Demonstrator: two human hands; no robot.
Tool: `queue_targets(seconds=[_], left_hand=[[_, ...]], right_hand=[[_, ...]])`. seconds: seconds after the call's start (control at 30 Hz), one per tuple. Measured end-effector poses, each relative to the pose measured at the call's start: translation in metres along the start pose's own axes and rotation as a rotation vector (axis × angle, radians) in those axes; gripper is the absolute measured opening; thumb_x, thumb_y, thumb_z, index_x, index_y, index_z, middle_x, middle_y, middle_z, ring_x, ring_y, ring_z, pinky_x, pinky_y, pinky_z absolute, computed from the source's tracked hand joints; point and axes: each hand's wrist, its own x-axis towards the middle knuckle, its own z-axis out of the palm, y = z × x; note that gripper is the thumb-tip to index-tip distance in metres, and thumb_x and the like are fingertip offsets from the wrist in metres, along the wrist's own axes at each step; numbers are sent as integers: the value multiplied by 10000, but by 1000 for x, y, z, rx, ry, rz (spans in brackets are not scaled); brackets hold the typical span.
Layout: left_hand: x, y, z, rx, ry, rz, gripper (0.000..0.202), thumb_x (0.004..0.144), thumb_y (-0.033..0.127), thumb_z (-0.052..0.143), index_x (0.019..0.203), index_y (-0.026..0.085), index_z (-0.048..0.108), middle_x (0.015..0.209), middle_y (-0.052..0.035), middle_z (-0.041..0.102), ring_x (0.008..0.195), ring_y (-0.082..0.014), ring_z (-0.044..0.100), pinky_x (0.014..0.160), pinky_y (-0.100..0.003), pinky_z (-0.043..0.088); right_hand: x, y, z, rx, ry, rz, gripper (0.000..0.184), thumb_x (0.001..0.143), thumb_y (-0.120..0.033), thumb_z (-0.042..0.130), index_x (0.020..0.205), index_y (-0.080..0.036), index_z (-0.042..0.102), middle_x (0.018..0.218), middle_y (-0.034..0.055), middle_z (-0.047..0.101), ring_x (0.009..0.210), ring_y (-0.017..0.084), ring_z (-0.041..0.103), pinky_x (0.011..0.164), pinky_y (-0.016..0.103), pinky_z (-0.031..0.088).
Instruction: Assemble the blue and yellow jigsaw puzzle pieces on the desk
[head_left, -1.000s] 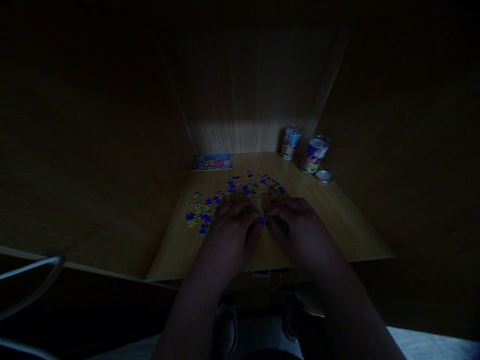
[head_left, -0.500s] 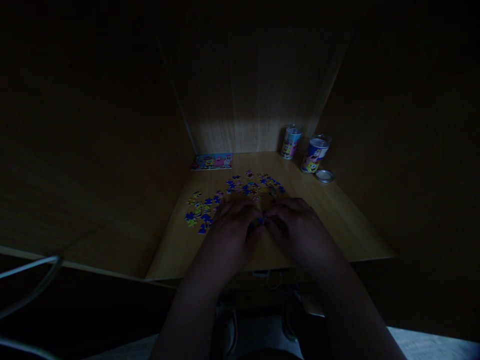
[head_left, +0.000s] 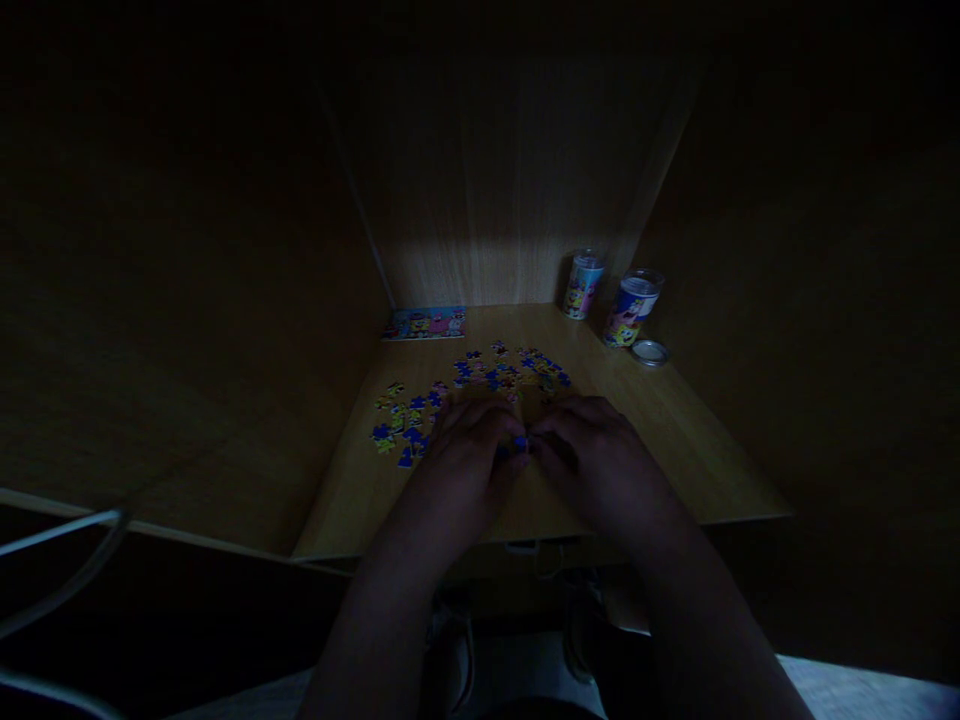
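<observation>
Both hands meet at the surface (head_left: 675, 450) centre: left hand (head_left: 469, 450) and right hand (head_left: 592, 450) pinch small blue pieces (head_left: 520, 443) between fingertips, apparently joining them. Loose pieces (head_left: 450, 390) lie at 11 o'clock. Next, I judge, careful alignment and a gentle press

Very dim, underexposed frame; heavy vignette toward every edge.
Only light fell from above onto the back wall (head_left: 480, 270) and far desk (head_left: 675, 440); side panels went near black; both hands showed as dark shapes; wide-lens bending at the borders; detail soft, noisy.
</observation>
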Motion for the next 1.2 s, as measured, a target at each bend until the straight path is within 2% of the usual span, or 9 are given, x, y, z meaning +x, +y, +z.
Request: queue_targets(seconds=[0.2,0.37,0.63,0.9,1.07,1.2], left_hand=[[-1,1,-3,-7,17,40,278,909,90,787,1097,270,688,1274,-33,703,1324,-275,601,1230,-559,403],[0,3,-5,5,22,33,247,920,98,765,1081,277,711,1254,-34,712,1320,-276,612,1270,-580,347],[0,-1,-2,-7,38,29,254,918,128,789,1107,270,694,1243,-47,712,1295,-283,626,1228,-586,408],[-1,1,-2,2,52,15,241,891,102,798,1027,271,693,1247,-26,708,1337,-280,608,1291,-630,294],[-1,0,-2,-12,55,20,236,894,108,796,1026,271,689,1258,-35,704,1309,-283,618,1257,-620,362],[-1,2,-3,10,60,12,195,920,142,782,1035,267,687,1230,-38,708,1265,-286,632,1251,-618,364]], right_hand=[[1,-2,-2,10,39,37,122,992,-211,657,1040,-230,767,1081,85,761,1085,283,658,989,467,530],[1,-2,-2,6,44,27,124,990,-209,665,1049,-239,770,1085,90,764,1079,286,665,979,462,539],[0,-2,-2,-11,32,45,148,1016,-214,631,1040,-235,776,1069,88,758,1083,286,663,978,468,545],[-1,0,2,-1,101,65,214,1041,-188,564,1079,-213,773,1086,111,761,1085,296,653,967,470,553],[-2,0,2,25,128,75,230,1027,-171,558,1085,-228,773,1108,112,765,1106,305,659,985,488,559],[-2,1,1,13,123,94,213,1022,-169,569,1061,-222,771,1111,113,764,1100,306,659,972,482,564]])
